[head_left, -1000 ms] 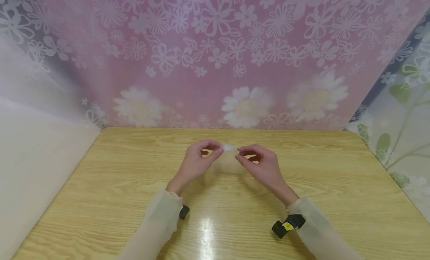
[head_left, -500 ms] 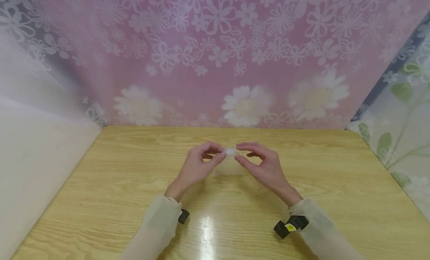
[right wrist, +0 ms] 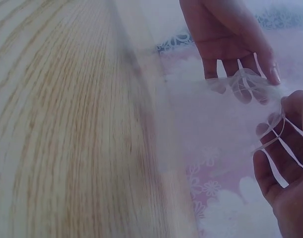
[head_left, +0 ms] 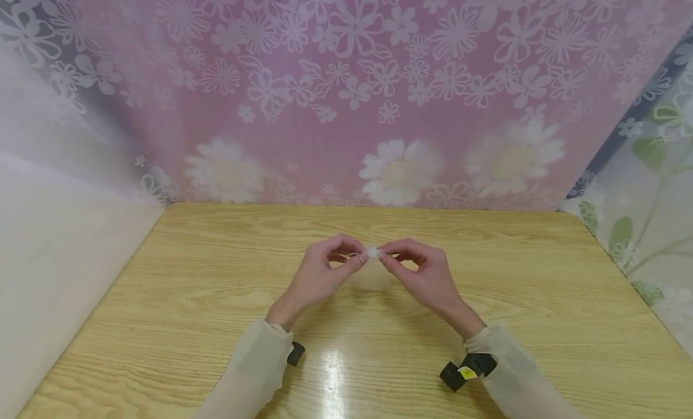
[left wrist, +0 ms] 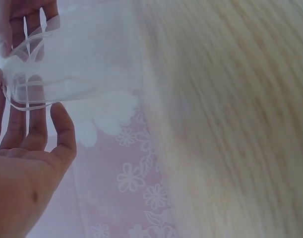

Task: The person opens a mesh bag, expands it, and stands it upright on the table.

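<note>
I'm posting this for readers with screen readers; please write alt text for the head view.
A person's left hand and right hand pinch the gathered top of a see-through whitish bag over a wood-grain table. Beyond the table is a pink floral backdrop.

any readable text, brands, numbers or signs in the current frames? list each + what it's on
No readable text in any view.
Yellow label on the black wrist device, right arm: too small and blurred to read.
Translucent bag: no lettering visible.
</note>
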Motion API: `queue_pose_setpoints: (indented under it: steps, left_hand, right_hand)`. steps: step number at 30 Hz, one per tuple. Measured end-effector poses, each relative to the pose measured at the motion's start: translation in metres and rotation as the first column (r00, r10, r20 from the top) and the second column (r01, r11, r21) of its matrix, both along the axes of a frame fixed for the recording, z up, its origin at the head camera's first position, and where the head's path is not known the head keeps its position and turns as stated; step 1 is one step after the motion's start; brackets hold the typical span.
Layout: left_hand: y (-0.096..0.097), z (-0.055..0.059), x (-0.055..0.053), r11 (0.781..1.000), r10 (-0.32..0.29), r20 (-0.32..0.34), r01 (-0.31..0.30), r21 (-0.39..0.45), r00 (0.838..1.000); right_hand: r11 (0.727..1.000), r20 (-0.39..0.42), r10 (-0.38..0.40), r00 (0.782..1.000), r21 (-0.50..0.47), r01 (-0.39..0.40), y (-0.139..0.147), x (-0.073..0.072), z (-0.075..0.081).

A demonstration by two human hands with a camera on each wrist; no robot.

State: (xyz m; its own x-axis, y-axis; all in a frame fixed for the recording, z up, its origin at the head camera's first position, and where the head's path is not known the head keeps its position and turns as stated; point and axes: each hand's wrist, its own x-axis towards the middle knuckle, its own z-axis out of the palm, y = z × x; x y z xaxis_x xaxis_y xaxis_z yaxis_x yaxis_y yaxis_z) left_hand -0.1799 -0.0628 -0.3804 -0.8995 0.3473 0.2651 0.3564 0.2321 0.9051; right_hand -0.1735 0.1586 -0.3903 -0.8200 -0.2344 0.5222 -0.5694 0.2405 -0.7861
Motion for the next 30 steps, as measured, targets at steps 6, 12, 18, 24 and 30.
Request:
queue_pose_setpoints:
  steps: [6, 12, 18, 24, 30]
  left_hand:
    - [-0.0008, -0.0006, 0.0028, 0.998, -0.035, 0.037, 0.034, 0.045, 0.999]
    - [-0.0009, -0.0027, 0.0046, 0.996, -0.054, 0.044, 0.051, 0.07, 0.998]
    - [-0.0008, -0.0042, 0.006, 0.997, -0.05, 0.034, 0.048, 0.057, 0.998]
    - [-0.0017, -0.0048, 0.006, 0.998, -0.041, 0.037, 0.04, 0.039, 0.998]
    - [-0.0036, -0.0054, 0.0051, 0.998, -0.034, 0.049, 0.032, 0.048, 0.998]
  right_hand:
    - [1.0, -0.015, -0.01, 1.0, 0.012, 0.01, -0.0018, 0.0021, -0.0002]
    - [0.999, -0.022, -0.018, 1.0, 0.026, 0.018, -0.003, 0.0037, -0.0019]
    - [0.999, -0.06, -0.015, 0.998, 0.029, 0.017, -0.0045, 0.0047, -0.0058]
    - [1.0, -0.086, -0.006, 0.996, 0.025, 0.008, -0.0035, 0.0047, -0.007]
    - [1.0, -0.053, 0.017, 0.998, 0.006, -0.017, -0.0028, 0.0042, -0.0058]
